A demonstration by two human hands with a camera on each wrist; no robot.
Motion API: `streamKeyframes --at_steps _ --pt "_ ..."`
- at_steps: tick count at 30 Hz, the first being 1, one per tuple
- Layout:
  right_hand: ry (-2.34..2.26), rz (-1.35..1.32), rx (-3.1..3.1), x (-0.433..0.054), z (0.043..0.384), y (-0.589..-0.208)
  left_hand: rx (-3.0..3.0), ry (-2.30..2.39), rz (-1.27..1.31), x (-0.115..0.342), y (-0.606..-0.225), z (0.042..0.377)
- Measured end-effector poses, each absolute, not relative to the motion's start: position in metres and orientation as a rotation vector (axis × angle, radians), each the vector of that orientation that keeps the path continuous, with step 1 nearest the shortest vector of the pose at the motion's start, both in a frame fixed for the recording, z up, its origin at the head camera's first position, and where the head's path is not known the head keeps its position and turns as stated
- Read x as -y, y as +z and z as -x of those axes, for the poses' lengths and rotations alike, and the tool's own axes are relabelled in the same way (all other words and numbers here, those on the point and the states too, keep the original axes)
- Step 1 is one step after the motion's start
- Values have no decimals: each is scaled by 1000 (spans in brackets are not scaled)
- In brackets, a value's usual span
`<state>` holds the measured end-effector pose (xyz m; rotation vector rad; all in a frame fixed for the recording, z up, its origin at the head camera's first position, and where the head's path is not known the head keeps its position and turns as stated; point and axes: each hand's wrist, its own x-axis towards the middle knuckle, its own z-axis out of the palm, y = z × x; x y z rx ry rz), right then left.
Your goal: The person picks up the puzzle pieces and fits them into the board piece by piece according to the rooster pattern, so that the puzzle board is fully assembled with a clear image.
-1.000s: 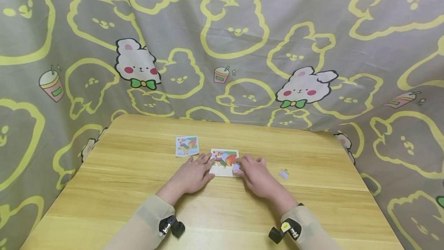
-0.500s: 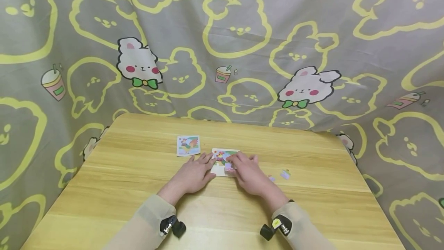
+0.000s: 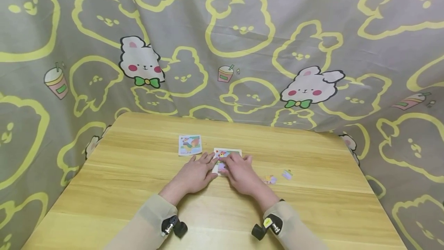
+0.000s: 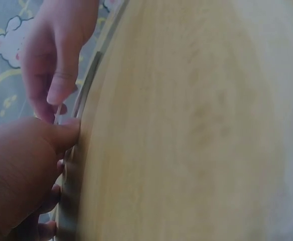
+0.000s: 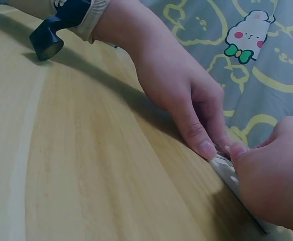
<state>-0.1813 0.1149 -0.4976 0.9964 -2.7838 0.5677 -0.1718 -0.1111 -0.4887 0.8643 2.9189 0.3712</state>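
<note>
A small jigsaw puzzle (image 3: 229,151) with a rooster picture and a white border lies mid-table, partly covered by both hands. My left hand (image 3: 194,173) rests at its left side, fingers extended over the border and thumb at the near edge. My right hand (image 3: 244,174) reaches over the puzzle from the right and pinches a lavender puzzle piece (image 3: 221,167) low on the board. In the left wrist view, the piece's thin edge (image 4: 58,113) shows below the right thumb. The right wrist view has both thumbs close together at the board (image 5: 232,178).
Loose puzzle pieces (image 3: 270,179) lie right of the right forearm, with another piece (image 3: 287,174) beyond them. A matching rooster picture card (image 3: 190,144) lies behind the left hand. A patterned curtain (image 3: 243,57) hangs beyond the wooden table (image 3: 145,126).
My right hand has moved left across the puzzle with the lavender piece, from its right edge toward the lower left. Loose pieces behind it have come into view. My left hand stays at the border.
</note>
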Motion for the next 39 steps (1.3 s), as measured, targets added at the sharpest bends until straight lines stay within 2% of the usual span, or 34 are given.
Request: streamKeyframes --at_steps 24,39 --pt "497 -949 2754 -105 179 -503 -2913 400 -864 111 -492 173" --pt "563 -949 2774 -106 185 -502 -2904 394 -1011 120 -491 170"
